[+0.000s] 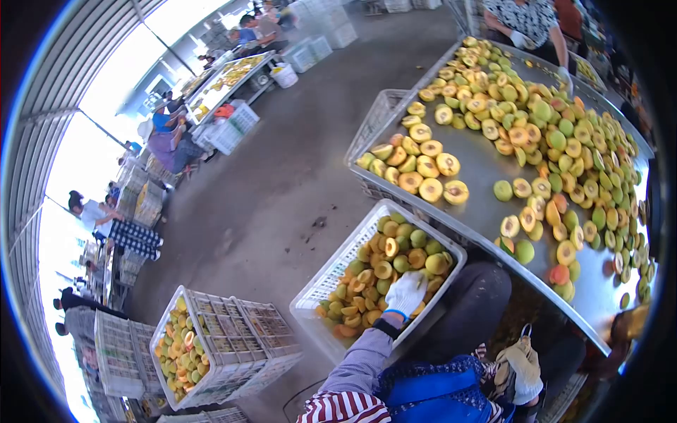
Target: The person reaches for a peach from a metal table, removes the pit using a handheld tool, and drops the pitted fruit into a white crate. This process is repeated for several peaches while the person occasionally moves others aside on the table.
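Observation:
My left hand [407, 292], in a white knit glove with a blue cuff, reaches into a white plastic crate [308, 315] beside my leg. Its blurred fingers lie over green-and-orange halved stone fruit [367, 282], which look like apricots. Near my lap is my right hand [523, 377], in a pale and tan glove. Its fingers are curled, and a small metal loop shows above them; I cannot tell what it holds. On the metal table [479, 204] ahead lie many halved fruits [557, 141], cut sides showing on many, along with some that look whole.
A slatted crate of fruit [185, 352] stands on the floor at the lower left, beside more stacked crates [123, 352]. A person's gloved hand [564, 79] rests at the table's far side. Other people sit along workbenches [229, 77] at the left.

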A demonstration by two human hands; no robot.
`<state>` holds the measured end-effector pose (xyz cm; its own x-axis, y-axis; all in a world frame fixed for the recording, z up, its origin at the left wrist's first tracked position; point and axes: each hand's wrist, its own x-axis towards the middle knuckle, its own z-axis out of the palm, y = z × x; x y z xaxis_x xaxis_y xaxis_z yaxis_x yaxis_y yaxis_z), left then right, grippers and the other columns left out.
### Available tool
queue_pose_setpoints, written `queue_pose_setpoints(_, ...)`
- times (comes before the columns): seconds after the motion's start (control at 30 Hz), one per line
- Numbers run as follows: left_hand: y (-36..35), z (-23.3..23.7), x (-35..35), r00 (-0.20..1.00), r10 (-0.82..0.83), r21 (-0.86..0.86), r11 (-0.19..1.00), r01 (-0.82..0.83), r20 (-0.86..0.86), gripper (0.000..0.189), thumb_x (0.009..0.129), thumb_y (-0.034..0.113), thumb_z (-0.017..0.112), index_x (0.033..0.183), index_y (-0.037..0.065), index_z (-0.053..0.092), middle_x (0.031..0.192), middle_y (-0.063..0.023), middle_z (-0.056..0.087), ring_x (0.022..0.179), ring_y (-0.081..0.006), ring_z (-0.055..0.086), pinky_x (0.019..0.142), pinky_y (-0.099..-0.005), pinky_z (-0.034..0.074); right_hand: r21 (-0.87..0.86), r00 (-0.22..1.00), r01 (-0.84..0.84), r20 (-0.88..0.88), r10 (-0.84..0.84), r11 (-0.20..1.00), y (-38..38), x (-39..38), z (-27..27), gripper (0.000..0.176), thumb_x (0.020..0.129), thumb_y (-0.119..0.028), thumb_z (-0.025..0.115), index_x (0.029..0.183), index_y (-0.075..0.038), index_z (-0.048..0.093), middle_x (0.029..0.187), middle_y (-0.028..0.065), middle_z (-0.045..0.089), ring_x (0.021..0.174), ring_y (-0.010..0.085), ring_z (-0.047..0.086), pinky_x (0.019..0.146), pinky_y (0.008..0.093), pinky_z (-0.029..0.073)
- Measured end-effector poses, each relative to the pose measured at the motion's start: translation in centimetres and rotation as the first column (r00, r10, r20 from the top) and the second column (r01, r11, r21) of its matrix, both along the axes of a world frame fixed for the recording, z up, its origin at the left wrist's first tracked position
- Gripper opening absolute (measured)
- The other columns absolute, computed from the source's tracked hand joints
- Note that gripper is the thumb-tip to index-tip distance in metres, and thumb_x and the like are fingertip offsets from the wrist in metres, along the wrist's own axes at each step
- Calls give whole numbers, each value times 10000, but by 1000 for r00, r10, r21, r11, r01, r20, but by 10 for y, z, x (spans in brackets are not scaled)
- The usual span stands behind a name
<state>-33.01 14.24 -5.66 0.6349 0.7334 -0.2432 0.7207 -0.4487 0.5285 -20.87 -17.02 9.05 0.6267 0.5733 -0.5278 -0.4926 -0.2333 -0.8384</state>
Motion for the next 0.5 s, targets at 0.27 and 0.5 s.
queue_pose_setpoints(0.27,-15,-72,-66,966,107,-198,968,-156,-237,531,859,391,653,1323,178,504,1267,-199,561,1162,-407,562,949,-503,471,-70,968,-170,-199,153,983,33,-3,27,144,966,-199,562,903,-82,617,565,8,533,409,97,442,372,230,349)
queue_pose_setpoints(0.5,-1,-116,-107,707,706,-699,529,-482,47,572,881,376,589,1378,116,476,1127,-191,655,1118,-329,612,927,-444,486,-59,938,-309,-184,294,949,51,-7,11,158,981,-198,551,968,-58,624,608,38,583,415,111,481,376,238,381)
